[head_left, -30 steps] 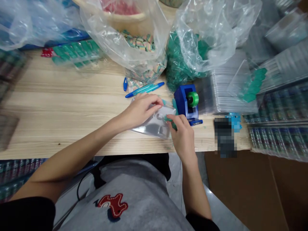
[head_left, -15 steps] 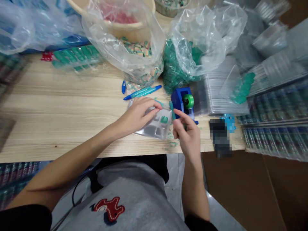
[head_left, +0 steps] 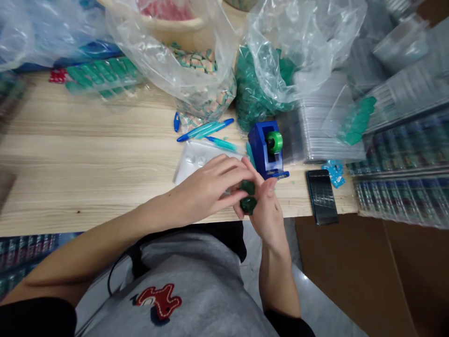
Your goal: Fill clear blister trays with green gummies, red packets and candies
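My right hand [head_left: 268, 206] is cupped, palm up, near the table's front edge. Small dark green translucent pieces [head_left: 248, 205] lie against its palm and fingers. Reaching across from the left, my left hand [head_left: 217, 185] has its thumb and forefinger around the upper green piece [head_left: 247, 187]. Beneath and behind my left hand lies a clear plastic tray [head_left: 182, 171] with round moulded bumps, partly covered by the hand. Just beyond the tray are blue and turquoise pens [head_left: 205, 131]. A blue tape dispenser [head_left: 259, 140] with green tape stands right behind my right hand.
Behind stand a clear bag of striped pieces [head_left: 206, 98] and a bag of green pieces [head_left: 252, 93]. Stacked clear trays [head_left: 322, 126] and packed goods [head_left: 403, 182] fill the right side. A phone [head_left: 322, 196] lies at the front right edge. A green-filled pack [head_left: 101, 75] is back left.
My right hand has turned palm up with green pieces in it. My left hand has moved right and nearer, from the tray to that palm. The tray appears shifted left.
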`<action>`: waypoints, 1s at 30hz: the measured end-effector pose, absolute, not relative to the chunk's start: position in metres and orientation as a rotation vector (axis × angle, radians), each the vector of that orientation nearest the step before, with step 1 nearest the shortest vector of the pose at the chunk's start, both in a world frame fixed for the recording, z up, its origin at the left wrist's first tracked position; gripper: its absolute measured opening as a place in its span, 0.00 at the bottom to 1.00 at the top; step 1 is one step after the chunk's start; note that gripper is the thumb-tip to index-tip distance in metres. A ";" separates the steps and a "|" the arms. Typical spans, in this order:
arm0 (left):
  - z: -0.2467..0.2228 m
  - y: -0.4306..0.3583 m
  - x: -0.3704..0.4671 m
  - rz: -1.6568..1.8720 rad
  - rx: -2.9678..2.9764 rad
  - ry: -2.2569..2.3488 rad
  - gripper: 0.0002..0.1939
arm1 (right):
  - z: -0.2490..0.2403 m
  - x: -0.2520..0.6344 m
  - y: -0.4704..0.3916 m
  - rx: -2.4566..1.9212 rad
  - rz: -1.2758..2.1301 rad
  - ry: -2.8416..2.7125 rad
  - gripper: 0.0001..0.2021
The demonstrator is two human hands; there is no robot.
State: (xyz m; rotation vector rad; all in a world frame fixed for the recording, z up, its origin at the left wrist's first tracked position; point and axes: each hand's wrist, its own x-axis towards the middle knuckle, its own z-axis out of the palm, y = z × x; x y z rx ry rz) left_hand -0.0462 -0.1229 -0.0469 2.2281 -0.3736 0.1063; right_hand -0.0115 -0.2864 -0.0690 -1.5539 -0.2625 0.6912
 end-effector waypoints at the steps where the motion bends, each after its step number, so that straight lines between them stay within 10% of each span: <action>1: -0.047 -0.123 -0.047 0.135 2.213 -0.370 0.09 | -0.067 -0.013 -0.287 -1.515 0.711 -0.257 0.36; 13: -0.050 -0.114 -0.062 0.019 1.964 -0.066 0.08 | -0.056 -0.019 -0.279 -1.466 0.449 -0.161 0.05; 30: -0.089 -0.093 -0.036 0.246 2.279 0.046 0.04 | -0.081 -0.006 -0.306 -1.629 0.323 -0.055 0.07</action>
